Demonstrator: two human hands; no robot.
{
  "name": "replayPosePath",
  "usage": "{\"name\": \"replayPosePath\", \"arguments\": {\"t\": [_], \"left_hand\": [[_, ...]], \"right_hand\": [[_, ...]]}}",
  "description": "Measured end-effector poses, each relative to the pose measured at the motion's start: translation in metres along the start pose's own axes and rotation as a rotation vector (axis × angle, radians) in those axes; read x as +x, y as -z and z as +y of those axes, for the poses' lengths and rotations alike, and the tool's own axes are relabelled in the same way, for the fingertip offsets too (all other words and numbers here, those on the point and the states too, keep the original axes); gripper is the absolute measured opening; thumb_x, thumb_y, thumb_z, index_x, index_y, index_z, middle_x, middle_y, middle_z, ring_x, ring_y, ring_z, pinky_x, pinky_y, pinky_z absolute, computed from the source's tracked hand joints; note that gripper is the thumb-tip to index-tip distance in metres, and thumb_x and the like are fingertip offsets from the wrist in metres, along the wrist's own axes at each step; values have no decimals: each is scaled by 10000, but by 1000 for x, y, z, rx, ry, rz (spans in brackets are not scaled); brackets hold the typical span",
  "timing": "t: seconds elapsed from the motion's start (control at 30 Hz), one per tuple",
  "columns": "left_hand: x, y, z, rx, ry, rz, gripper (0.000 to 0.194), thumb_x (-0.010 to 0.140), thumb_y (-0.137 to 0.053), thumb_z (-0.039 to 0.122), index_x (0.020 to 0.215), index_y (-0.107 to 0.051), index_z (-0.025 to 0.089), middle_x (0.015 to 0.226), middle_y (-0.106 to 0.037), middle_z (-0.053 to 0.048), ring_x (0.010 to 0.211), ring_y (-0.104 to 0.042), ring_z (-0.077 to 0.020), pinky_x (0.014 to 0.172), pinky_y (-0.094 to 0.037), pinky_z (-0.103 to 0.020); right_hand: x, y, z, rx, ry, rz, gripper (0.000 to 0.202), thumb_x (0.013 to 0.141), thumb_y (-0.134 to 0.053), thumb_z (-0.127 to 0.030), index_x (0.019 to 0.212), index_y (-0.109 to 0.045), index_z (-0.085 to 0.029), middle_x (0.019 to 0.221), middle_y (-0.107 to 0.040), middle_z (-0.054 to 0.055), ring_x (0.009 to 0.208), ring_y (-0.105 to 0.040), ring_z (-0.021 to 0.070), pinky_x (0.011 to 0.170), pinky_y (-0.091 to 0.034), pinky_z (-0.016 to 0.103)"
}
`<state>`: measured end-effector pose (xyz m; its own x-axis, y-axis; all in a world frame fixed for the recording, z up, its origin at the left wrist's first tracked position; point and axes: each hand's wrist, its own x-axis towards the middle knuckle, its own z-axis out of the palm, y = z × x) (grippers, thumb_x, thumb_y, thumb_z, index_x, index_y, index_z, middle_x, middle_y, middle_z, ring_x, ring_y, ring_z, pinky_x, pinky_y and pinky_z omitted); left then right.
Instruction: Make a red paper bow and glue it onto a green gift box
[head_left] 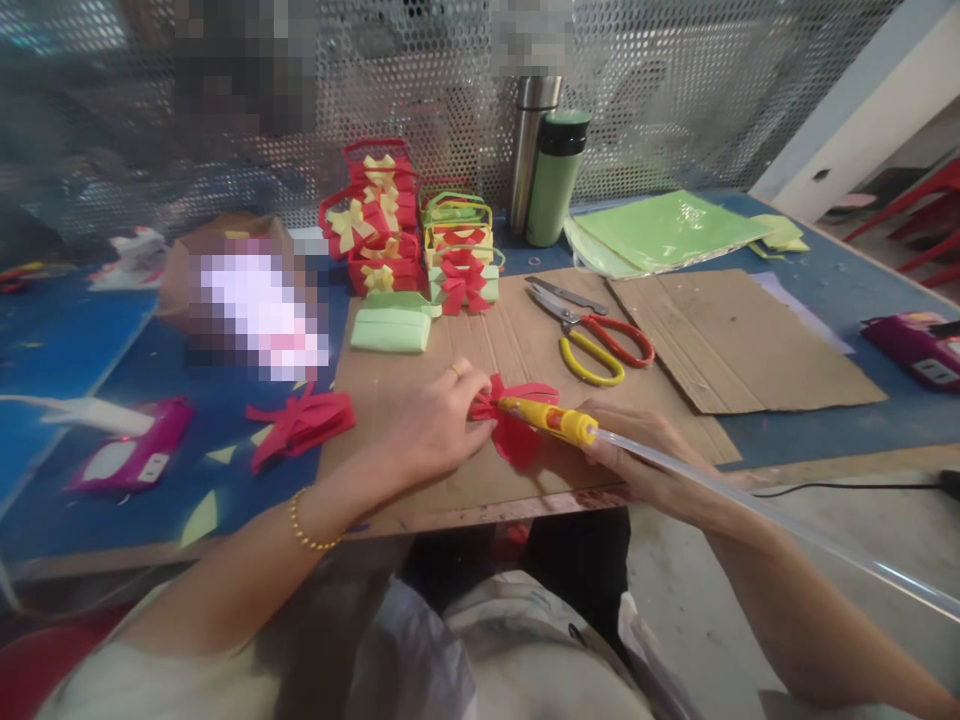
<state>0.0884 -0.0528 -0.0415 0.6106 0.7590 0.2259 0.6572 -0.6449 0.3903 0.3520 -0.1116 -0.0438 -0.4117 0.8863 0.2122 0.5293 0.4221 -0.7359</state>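
A red bow [517,440] lies on the brown cardboard [435,490] near the table's front edge. My left hand [442,415] is closed, its fingers pinching the left side of the bow. On the right, my right hand [645,455] is wrapped round a yellow glue gun [551,420], with a long clear glue stick [750,510] running out of its back toward the lower right. The gun's tip points left and meets the middle of the bow, close to my left fingertips. Whether glue is coming out is too small to tell.
Scissors [592,345] and a blade [568,294] lie beyond my hands. Small red baskets [386,275], a pale green box [391,328] and a green bottle [555,180] stand behind. Red folded pieces [304,425] lie left. Another cardboard sheet [757,340] lies right.
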Motion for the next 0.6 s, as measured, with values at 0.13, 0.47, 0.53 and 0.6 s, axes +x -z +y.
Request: {"name": "replayPosePath", "arguments": {"t": [0.13, 0.47, 0.53, 0.6], "left_hand": [[4, -9, -5, 18, -17, 41, 71, 906, -586, 196, 977, -590, 200, 1023, -606, -73, 932, -620, -238, 824, -537, -381], [4, -8, -8, 19, -70, -21, 98, 965, -558, 215, 987, -649, 186, 1053, -644, -90, 948, -623, -247, 879, -529, -421], [5, -8, -8, 45, -87, -17, 96, 965, -551, 208, 975, -644, 187, 1045, -652, -89, 954, -619, -250, 882, -520, -423], [5, -7, -8, 61, -101, -10, 87, 959, -549, 194, 962, -635, 187, 1033, -659, -86, 960, -615, -252, 888, -510, -423]], "right_hand": [[-1, -1, 1, -6, 1, -4, 555, 1052, -369, -642, 748, -582, -230, 767, -632, 45, 684, -588, 186, 615, -483, 326], [-2, 1, 0, 9, 20, 19, 490, 1065, -418, -571, 731, -541, -235, 726, -598, 22, 644, -554, 175, 609, -455, 318], [-3, 2, 0, 1, 19, 22, 494, 1067, -411, -574, 725, -532, -237, 720, -589, 20, 637, -546, 173, 597, -456, 315], [-4, 3, 0, -10, 18, 24, 507, 1067, -401, -586, 723, -526, -236, 713, -576, 20, 633, -535, 172, 585, -451, 313]]}}
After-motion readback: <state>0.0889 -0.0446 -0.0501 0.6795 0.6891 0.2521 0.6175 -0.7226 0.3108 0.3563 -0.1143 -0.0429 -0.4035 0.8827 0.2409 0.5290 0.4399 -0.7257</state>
